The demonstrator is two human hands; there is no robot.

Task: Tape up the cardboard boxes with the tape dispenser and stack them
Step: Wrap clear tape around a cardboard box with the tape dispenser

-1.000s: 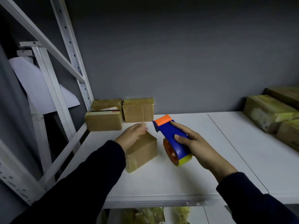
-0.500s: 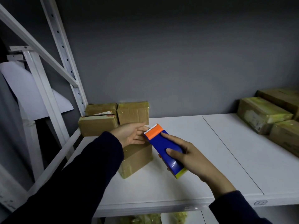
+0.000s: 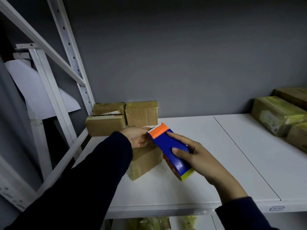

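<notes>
While right fingers (image 3: pixel 176 136) grip dispenser (image 3: pixel 169 146), box (image 3: pixel 146 163) lies left.

Of the left hand (image 3: pixel 137 136), the fingers' ends lay hidden behind the tape dispenser (image 3: pixel 171 150); cardboard boxes (image 3: pixel 299 138) at far right were cut off by the frame.

The white flat shelf board (image 3: pixel 207 163) carries one brown tape-wrapped cardboard box (image 3: pixel 146 161) front-left, a back-left box cluster (image 3: pixel 141 114), and right-side boxes (image 3: pixel 275 113).
</notes>
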